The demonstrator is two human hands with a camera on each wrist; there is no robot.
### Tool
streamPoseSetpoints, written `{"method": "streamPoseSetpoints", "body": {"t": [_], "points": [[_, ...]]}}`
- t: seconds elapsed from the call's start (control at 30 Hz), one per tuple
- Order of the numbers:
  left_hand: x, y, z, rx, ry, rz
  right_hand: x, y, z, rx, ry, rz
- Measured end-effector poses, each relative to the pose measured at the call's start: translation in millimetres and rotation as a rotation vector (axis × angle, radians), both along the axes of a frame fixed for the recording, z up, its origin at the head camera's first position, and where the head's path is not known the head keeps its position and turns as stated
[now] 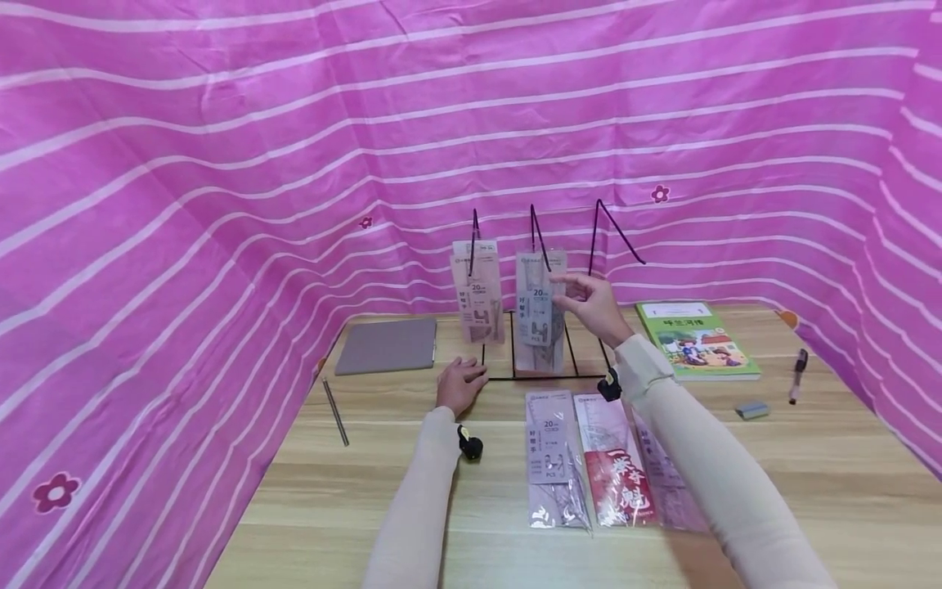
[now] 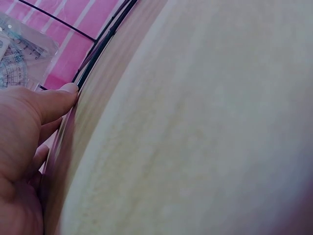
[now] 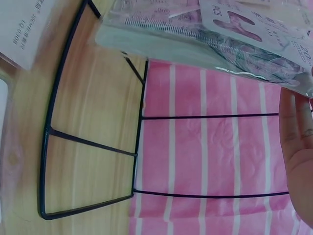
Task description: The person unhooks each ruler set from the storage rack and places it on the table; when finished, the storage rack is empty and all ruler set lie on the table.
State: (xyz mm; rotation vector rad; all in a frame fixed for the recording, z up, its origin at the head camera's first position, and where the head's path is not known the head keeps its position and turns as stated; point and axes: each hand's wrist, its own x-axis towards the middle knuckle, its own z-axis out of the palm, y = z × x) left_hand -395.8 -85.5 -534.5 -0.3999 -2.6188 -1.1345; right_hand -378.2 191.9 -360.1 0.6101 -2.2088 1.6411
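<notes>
A black wire rack (image 1: 545,377) stands on the table with upright hooks. From its middle hook hangs a clear packet of rulers (image 1: 540,327), marked 20 cm. My right hand (image 1: 592,304) pinches this packet at its upper right edge, near the hook's tip; the right wrist view shows the fingers at the packet's edge. Another ruler packet (image 1: 478,298) hangs on the left hook, and the right hook (image 1: 621,229) is bare. My left hand (image 1: 461,384) rests by the rack's front left corner, its thumb (image 2: 63,100) touching the black wire.
In front of the rack lie a ruler packet (image 1: 552,458), a packet with a red panel (image 1: 618,483) and another packet (image 1: 670,474) partly under my right sleeve. Around them are a grey notebook (image 1: 386,345), a pen (image 1: 334,411), a green book (image 1: 695,339), an eraser (image 1: 752,410) and a marker (image 1: 798,376).
</notes>
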Motion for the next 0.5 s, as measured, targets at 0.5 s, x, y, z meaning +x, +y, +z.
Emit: {"method": "streamPoseSetpoints", "body": {"t": [0.5], "points": [[-0.4,0,1.6,-0.015,0.002,-0.007,19.7,6,-23.4,-0.035,-0.001,0.031]]}}
